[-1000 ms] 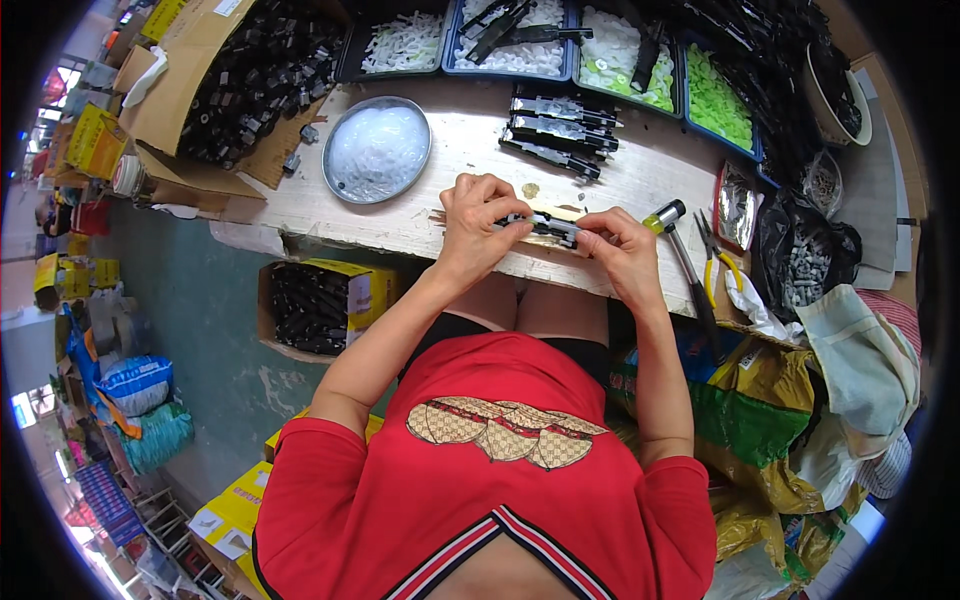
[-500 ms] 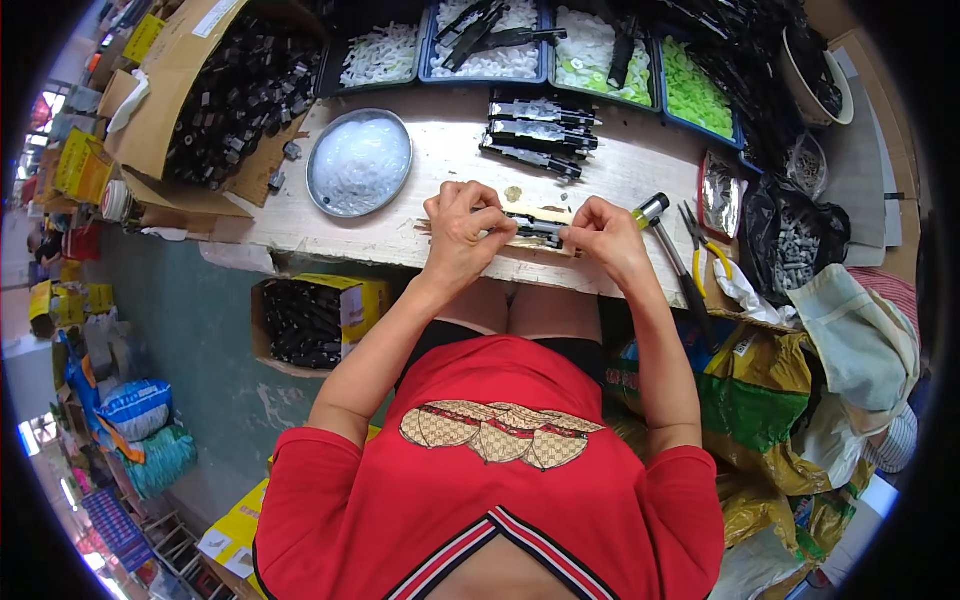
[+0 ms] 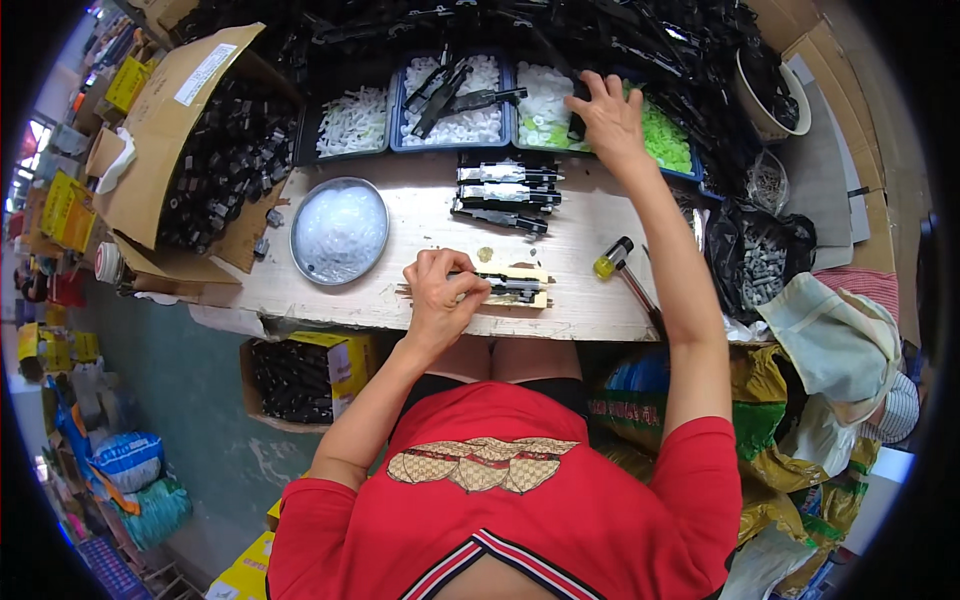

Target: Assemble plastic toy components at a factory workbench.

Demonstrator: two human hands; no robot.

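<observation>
On the bench's near edge, a black part with a silvery rod [image 3: 510, 283] lies in a light wooden jig [image 3: 541, 275]. My left hand [image 3: 440, 295] is closed at the jig's left end, its fingers pinching the part; the fingertips are partly hidden. My right hand [image 3: 612, 122] reaches far across the bench, between the bin of white pieces [image 3: 543, 105] and the bin of green pieces [image 3: 668, 140]. Its thumb and fingers close on a long black plastic part [image 3: 577, 122] lying over the white bin. Several similar black assemblies [image 3: 508, 192] lie stacked mid-bench.
A round metal dish [image 3: 341, 230] of clear small pieces stands left of the stack. An open carton [image 3: 150, 150] of black parts is farther left. A hammer [image 3: 625, 270] with a yellow-and-black head lies right of the jig. A black bag [image 3: 763, 262] holds grey pieces.
My right hand has left the jig and moved far forward to the bins. My left hand stays at the jig. The view has shifted, bringing more of the bench's back into sight.
</observation>
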